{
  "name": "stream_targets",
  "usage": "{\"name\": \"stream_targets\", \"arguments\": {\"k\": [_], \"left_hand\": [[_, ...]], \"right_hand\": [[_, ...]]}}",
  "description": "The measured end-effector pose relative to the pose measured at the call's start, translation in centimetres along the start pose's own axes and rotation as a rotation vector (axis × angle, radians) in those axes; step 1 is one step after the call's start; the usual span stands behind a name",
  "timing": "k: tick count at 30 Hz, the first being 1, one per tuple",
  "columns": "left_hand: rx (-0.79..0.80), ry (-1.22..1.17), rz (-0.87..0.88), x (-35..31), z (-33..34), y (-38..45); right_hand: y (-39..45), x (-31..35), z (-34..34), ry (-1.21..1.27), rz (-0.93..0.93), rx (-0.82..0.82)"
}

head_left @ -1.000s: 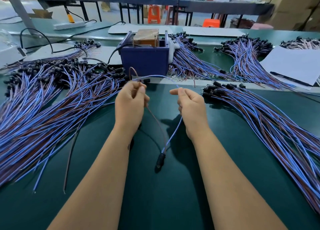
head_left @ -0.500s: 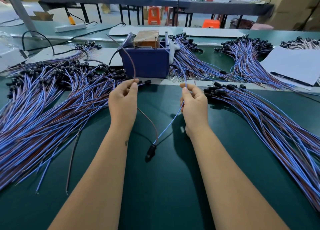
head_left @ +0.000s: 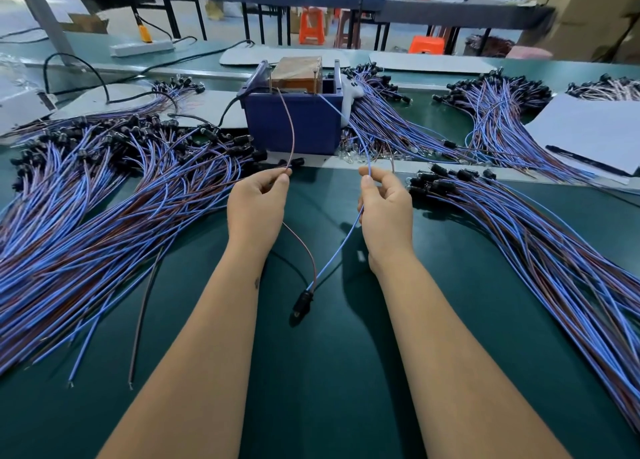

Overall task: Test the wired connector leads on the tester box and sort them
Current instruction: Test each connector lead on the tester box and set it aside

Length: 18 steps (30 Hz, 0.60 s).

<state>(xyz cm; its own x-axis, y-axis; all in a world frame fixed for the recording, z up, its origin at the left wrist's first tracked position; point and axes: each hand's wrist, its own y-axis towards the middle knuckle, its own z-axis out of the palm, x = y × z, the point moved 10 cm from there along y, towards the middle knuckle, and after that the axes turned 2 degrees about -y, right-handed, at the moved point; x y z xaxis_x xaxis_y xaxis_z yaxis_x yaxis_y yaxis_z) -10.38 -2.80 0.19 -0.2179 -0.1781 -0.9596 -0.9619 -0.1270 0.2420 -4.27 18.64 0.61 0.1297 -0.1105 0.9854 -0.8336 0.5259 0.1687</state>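
Observation:
One connector lead hangs between my hands, its black connector (head_left: 302,302) low over the green table. My left hand (head_left: 258,204) pinches the lead's brown wire (head_left: 291,126), which arcs up to the top of the blue tester box (head_left: 294,122). My right hand (head_left: 384,205) pinches the blue wire (head_left: 341,250), whose far end also reaches the box top. The wooden block (head_left: 298,72) sits inside the box.
A big heap of blue and brown leads (head_left: 104,195) covers the table at left, another heap (head_left: 540,237) lies at right, and more bundles (head_left: 491,119) sit behind. White paper with a pen (head_left: 588,133) is at far right. A power strip (head_left: 142,47) lies at back left.
Both hands spread apart and moved toward the box. The two wire ends, earlier looped near my fingers, now reach up to the tester's top. The connector rose slightly.

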Motion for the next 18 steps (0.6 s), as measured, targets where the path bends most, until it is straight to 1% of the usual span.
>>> {"name": "stream_targets", "arguments": {"k": [7,18], "left_hand": [[-0.015,-0.078,-0.033,0.15,-0.52,0.29],[-0.009,-0.048,-0.054,0.21,-0.65,0.18]], "right_hand": [[0.01,0.13,0.32,-0.069,-0.038,0.020],[0.22,-0.15,0.22,-0.096,-0.033,0.017]]}}
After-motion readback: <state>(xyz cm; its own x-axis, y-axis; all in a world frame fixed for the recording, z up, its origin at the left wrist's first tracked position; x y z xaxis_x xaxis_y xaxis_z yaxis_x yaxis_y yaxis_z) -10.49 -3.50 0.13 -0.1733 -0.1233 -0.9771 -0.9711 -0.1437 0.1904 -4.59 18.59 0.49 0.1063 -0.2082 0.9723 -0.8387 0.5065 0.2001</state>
